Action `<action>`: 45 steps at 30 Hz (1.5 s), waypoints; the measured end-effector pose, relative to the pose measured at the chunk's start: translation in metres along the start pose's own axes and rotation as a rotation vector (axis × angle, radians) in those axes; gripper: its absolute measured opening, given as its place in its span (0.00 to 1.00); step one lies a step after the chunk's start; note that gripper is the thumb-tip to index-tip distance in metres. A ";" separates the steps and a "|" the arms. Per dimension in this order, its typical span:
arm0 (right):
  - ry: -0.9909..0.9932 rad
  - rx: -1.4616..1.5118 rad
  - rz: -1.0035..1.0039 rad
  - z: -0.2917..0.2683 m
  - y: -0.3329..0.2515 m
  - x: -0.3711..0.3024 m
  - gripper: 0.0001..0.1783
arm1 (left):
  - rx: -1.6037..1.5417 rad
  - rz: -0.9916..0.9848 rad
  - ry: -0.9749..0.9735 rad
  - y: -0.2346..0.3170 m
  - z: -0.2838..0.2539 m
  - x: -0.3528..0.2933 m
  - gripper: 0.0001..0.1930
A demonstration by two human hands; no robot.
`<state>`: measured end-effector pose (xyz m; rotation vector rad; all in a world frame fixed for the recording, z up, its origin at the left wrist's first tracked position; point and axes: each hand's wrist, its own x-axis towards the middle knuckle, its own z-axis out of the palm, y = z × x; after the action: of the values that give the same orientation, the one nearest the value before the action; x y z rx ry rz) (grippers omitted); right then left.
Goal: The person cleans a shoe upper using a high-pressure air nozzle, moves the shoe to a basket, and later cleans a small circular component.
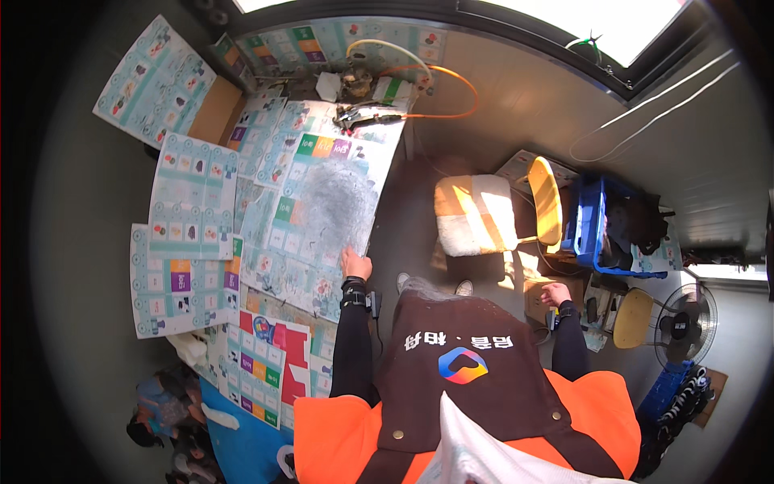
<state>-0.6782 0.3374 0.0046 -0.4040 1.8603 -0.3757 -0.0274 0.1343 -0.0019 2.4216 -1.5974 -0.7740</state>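
My left hand (355, 264) is at the right edge of a worktable covered with printed paper sheets (266, 242). Its fingers are curled together, and whatever they may hold is hidden. Just beyond it, a patch of grey dust or fluff (334, 198) is spread over the sheets. My right hand (555, 294) hangs to my right, away from the table, fingers loosely bent and apart, with nothing visible in it. At the table's far end lies a dark hand tool (367, 119), joined to an orange hose (459, 81).
A chair with a padded seat (476, 214) and yellow back stands ahead. To the right are a blue crate (592, 222) with dark items, a second yellow chair (633, 319) and a fan (685, 324). Printed boards (193, 198) line the table's left side. Another person (161, 403) is at lower left.
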 end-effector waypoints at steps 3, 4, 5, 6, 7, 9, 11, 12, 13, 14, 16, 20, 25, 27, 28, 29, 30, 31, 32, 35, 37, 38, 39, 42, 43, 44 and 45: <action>0.017 0.048 0.119 0.013 0.021 -0.017 0.11 | -0.005 0.107 -0.133 0.015 -0.002 0.020 0.35; 0.066 0.058 0.131 0.009 0.040 -0.019 0.12 | -0.015 0.208 -0.130 0.030 0.001 0.029 0.31; 0.069 0.061 0.147 0.012 0.051 -0.023 0.14 | -0.060 0.266 -0.144 0.038 -0.001 0.029 0.28; 0.039 0.069 0.118 0.025 0.053 -0.028 0.14 | -0.038 0.273 -0.157 0.028 -0.005 0.034 0.26; 0.011 0.124 0.103 0.031 0.064 -0.030 0.15 | -0.071 0.284 -0.164 0.024 -0.007 0.035 0.26; 0.007 0.122 0.157 0.043 0.090 -0.030 0.17 | -0.141 0.259 -0.231 0.029 -0.014 0.026 0.26; 0.018 0.202 0.194 0.046 0.134 -0.024 0.16 | -0.159 0.316 -0.254 0.034 -0.012 0.024 0.26; 0.012 0.246 0.194 0.057 0.130 -0.028 0.16 | -0.155 0.334 -0.273 0.026 -0.013 0.028 0.26; -0.017 0.308 0.202 0.057 0.139 -0.028 0.17 | -0.169 0.328 -0.291 0.030 -0.010 0.031 0.26; -0.015 0.334 0.238 0.058 0.152 -0.026 0.18 | -0.173 0.357 -0.303 0.041 -0.008 0.035 0.25; 0.052 0.308 0.210 0.072 0.131 -0.037 0.16 | -0.179 0.391 -0.306 0.047 -0.019 0.041 0.24; 0.131 0.105 0.031 0.061 0.075 -0.013 0.15 | -0.317 0.372 -0.308 0.026 -0.027 0.056 0.23; 0.250 0.178 0.030 0.047 -0.008 -0.025 0.14 | -0.623 0.246 -0.515 0.039 -0.033 0.070 0.18; 0.250 0.223 -0.025 0.038 -0.022 -0.039 0.12 | -0.662 0.212 -0.566 0.040 -0.031 0.070 0.18; 0.235 0.139 -0.024 0.035 -0.033 -0.044 0.12 | -0.664 0.188 -0.590 0.038 -0.029 0.070 0.18; 0.238 0.162 -0.051 0.034 -0.038 -0.048 0.11 | -0.637 0.164 -0.579 0.033 -0.027 0.069 0.18; 0.255 0.130 -0.066 0.033 -0.048 -0.053 0.11 | -0.614 0.170 -0.603 0.024 -0.024 0.065 0.18; 0.238 0.211 -0.088 0.030 -0.055 -0.055 0.11 | -0.650 0.141 -0.599 0.014 -0.024 0.064 0.18; 0.246 0.165 -0.139 0.024 -0.063 -0.057 0.11 | -0.687 0.113 -0.593 0.008 -0.023 0.065 0.18; 0.449 0.283 -0.239 -0.012 -0.093 -0.073 0.12 | -0.716 0.104 -0.677 -0.009 -0.011 0.071 0.18; 0.588 0.265 -0.366 -0.041 -0.160 -0.084 0.12 | -0.747 0.086 -0.673 -0.035 -0.008 0.075 0.18; 0.668 0.347 -0.420 -0.076 -0.171 -0.090 0.11 | -0.734 0.102 -0.694 -0.027 -0.002 0.073 0.18; 0.794 0.277 -0.508 -0.115 -0.189 -0.099 0.12 | -0.724 0.113 -0.706 -0.020 0.002 0.074 0.18; 0.958 0.486 -0.746 -0.193 -0.280 -0.119 0.14 | -0.699 0.093 -0.662 -0.008 0.002 0.073 0.18; 0.979 0.528 -0.779 -0.221 -0.311 -0.127 0.17 | -0.709 0.094 -0.633 -0.001 0.002 0.071 0.18; 0.994 0.582 -0.842 -0.235 -0.350 -0.133 0.18 | -0.722 0.082 -0.585 0.000 -0.003 0.069 0.18; 1.018 0.598 -0.895 -0.253 -0.384 -0.140 0.21 | -0.727 0.069 -0.553 0.006 -0.005 0.066 0.18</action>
<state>-0.8414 0.0740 0.3723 -0.6812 2.2548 -1.9813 -0.0095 0.0720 -0.0182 1.6975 -1.1979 -1.7488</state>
